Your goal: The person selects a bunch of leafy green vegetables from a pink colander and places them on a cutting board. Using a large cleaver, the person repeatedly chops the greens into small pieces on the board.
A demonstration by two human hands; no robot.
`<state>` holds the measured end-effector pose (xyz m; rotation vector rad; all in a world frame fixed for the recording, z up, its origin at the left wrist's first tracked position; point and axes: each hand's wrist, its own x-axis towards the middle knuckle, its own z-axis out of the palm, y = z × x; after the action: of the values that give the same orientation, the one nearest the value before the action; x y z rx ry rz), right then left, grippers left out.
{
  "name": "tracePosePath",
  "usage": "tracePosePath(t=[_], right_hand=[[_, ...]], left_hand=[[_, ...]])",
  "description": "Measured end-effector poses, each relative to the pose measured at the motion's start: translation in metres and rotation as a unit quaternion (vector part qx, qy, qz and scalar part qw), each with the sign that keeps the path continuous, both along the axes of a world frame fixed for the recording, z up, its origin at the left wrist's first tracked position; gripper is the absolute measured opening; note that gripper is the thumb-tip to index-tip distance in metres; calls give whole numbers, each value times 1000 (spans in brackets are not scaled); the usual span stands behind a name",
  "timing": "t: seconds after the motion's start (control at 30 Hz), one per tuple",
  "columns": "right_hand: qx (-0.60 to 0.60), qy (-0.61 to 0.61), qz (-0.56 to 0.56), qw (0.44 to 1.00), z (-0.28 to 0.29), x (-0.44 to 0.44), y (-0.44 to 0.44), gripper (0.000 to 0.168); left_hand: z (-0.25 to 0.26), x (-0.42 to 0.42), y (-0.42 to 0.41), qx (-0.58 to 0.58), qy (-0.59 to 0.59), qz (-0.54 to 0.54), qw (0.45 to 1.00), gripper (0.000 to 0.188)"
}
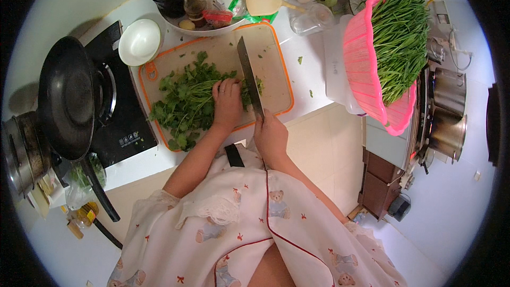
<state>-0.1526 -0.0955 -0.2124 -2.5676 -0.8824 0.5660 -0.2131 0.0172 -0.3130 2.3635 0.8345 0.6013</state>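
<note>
A bunch of cilantro point(185, 103) lies across the left and middle of a cutting board with an orange rim point(289, 75). My left hand point(228, 101) presses the stems down, its fingertips curled beside the blade. My right hand point(271, 135) grips the handle of a kitchen knife point(249, 73), whose blade points away from me and stands just right of my left fingers. Some cut cilantro point(255, 87) shows on both sides of the blade, and small bits are scattered on the board. The blade's lower edge is hidden.
A white bowl point(139, 42) stands beyond the board's left corner. Further left, a black frying pan point(67, 97) is over the cooktop point(131, 119). Behind the board sits a basin point(223, 30) with bottles. At right, a pink basket point(360, 56) holds long green chives point(400, 40); a clear jar point(312, 20) lies nearby.
</note>
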Motion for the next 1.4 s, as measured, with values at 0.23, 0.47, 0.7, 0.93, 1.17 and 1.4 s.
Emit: tracePosePath(t=[0.23, 0.47, 0.7, 0.93, 1.17, 1.4], right_hand=[[28, -33, 4, 999, -13, 6, 13, 16], [44, 16, -11, 999, 16, 34, -4, 19], [72, 58, -8, 996, 33, 23, -5, 16], [34, 52, 5, 998, 27, 10, 0, 15], [1, 6, 39, 999, -1, 4, 3, 16], [8, -62, 31, 998, -15, 4, 17, 21]], left_hand=[[7, 0, 8, -43, 36, -10, 998, 28], [44, -11, 11, -2, 210, -60, 976, 67], [22, -19, 1, 170, 334, -53, 926, 81], [9, -18, -2, 180, 340, -36, 922, 76], [6, -22, -3, 173, 300, -35, 937, 71], [17, -19, -2, 160, 296, -35, 941, 60]])
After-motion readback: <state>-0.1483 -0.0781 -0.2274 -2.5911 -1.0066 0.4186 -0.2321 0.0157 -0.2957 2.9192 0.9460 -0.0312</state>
